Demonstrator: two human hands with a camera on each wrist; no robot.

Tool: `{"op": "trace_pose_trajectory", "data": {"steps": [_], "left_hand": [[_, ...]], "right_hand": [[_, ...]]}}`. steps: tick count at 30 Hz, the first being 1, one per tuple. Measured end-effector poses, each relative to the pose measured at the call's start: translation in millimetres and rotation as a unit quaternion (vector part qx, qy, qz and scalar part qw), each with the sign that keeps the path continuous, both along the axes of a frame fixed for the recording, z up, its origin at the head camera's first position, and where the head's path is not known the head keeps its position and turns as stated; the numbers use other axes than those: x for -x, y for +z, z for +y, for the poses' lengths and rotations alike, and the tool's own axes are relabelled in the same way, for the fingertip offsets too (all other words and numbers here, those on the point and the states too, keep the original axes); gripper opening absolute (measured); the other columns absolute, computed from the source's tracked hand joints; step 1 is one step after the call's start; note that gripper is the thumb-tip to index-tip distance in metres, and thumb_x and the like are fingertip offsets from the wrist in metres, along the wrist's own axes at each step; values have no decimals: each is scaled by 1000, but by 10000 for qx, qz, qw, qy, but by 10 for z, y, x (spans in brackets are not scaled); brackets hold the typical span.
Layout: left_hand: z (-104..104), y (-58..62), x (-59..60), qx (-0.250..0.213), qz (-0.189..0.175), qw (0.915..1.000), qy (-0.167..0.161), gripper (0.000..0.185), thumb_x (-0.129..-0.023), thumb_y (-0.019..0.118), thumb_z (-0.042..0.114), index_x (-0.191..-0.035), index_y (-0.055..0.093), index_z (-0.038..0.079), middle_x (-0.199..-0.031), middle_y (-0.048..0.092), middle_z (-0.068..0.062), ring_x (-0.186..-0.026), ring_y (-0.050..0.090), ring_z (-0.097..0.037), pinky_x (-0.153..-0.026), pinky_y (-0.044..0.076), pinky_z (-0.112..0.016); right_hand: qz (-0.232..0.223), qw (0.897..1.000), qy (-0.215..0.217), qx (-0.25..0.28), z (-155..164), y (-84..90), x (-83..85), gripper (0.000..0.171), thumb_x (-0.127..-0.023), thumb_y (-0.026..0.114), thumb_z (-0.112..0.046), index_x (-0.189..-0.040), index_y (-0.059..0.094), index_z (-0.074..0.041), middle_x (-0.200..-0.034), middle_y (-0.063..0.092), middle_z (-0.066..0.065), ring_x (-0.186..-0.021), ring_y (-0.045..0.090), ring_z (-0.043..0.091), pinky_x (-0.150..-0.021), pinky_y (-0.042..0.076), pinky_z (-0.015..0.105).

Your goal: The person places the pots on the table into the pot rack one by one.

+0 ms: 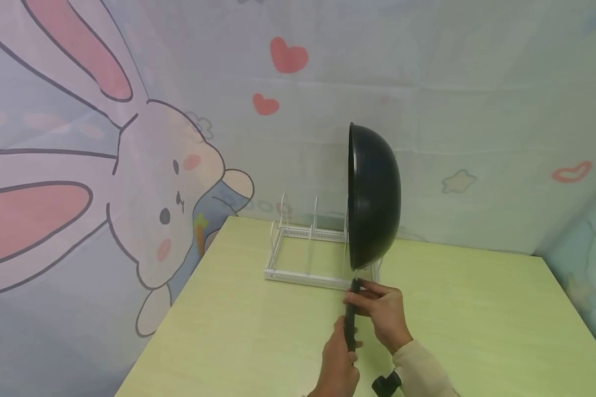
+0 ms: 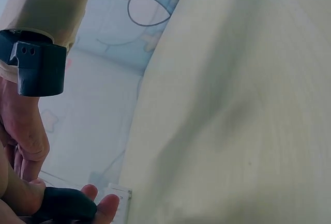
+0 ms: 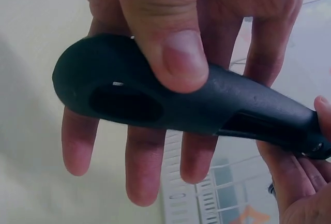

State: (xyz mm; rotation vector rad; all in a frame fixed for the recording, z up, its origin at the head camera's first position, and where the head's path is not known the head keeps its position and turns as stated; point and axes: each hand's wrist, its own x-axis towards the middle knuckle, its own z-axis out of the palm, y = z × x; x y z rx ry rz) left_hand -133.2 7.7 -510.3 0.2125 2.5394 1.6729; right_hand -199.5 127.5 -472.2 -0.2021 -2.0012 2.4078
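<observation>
A black wok (image 1: 377,193) stands on its side, its opening facing left and its rounded bottom right. It is over the right part of a white wire rack (image 1: 303,278); whether it rests there I cannot tell. Its black handle (image 3: 222,100) points toward me. My left hand (image 1: 338,361) grips the handle's outer end, the thumb pressed on its side near the hanging hole in the right wrist view. Closer to the bowl, my right hand (image 1: 384,311) pinches the handle between thumb and fingers. In the left wrist view, the handle's end (image 2: 67,203) shows beside the left fingers.
The rack's wire dividers (image 1: 311,237) rise left of the wok. It stands toward the back of a pale yellow-green table (image 1: 477,320). Behind hangs a cloth backdrop (image 1: 477,110) with a cartoon rabbit and hearts. A black wrist camera (image 1: 386,383) sits at the right cuff.
</observation>
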Motion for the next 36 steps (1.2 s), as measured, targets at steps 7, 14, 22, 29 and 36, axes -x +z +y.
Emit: {"op": "trace_pose_trajectory", "data": {"steps": [7,14,22,29,36], "left_hand": [[-42,-187,23,-281,-49,9996,22,75,-63,45,-32,-128,46,5,-121,65,-20,-95,74,-26,-70,57,-31],[-67,-331,61,-176,-626,9979,-38,69,-71,54,-31,-130,45,1,-122,64,-20,-97,73,-28,-77,59,-45],[-85,-410,80,295,-572,9978,142,64,-67,62,-28,-124,50,0,-103,67,-17,-90,67,-29,-75,56,-47],[-100,-448,53,598,-520,9966,223,71,-69,68,-24,-134,45,-9,-97,64,-17,-91,66,-31,-79,56,-49],[-116,-450,105,607,-638,9961,110,66,-73,67,-22,-134,45,-9,-101,65,-17,-95,67,-33,-82,56,-50]], "right_hand": [[-197,9991,-220,-299,-98,-163,27,48,-76,80,6,-122,66,10,-86,79,12,-72,77,19,-71,63,36],[-390,9976,-357,-453,-154,-330,26,46,-77,79,6,-121,67,9,-87,78,16,-72,77,21,-69,63,36],[-491,9970,-372,-460,-192,-441,30,47,-78,79,5,-123,66,9,-87,78,16,-73,77,22,-70,63,36],[-531,9974,-341,-337,-198,-524,28,48,-79,79,5,-123,63,13,-88,78,18,-73,77,22,-69,63,37],[-517,9979,-315,-247,-194,-559,76,47,-80,77,6,-124,62,13,-91,77,19,-74,77,23,-70,63,37]]}}
